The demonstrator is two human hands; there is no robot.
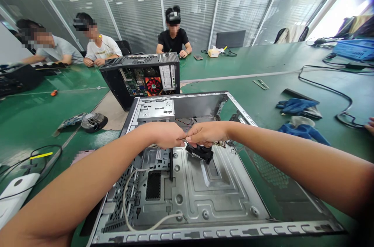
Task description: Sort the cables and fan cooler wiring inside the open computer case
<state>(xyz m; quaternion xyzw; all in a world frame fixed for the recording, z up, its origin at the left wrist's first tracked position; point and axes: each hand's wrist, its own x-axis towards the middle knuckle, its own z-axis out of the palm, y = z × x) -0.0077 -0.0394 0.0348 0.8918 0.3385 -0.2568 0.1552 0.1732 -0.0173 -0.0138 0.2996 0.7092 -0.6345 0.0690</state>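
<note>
An open metal computer case lies flat in front of me. Above its middle my left hand and my right hand meet, fingers pinched closed. Between the fingertips there seems to be a thin cable, mostly hidden by the fingers. A black part with a bundle of wires lies directly beneath my right hand; I cannot tell its kind or whether the hand touches it. A grey cable curves along the left side of the case. Near the drive bay, thin coloured wires run behind the hands.
Beyond stands an upright computer tower with a red fan. Gloves lie on the right, near a black cable. At left are a grey-black glove and a white power strip. Several people sit across the green table.
</note>
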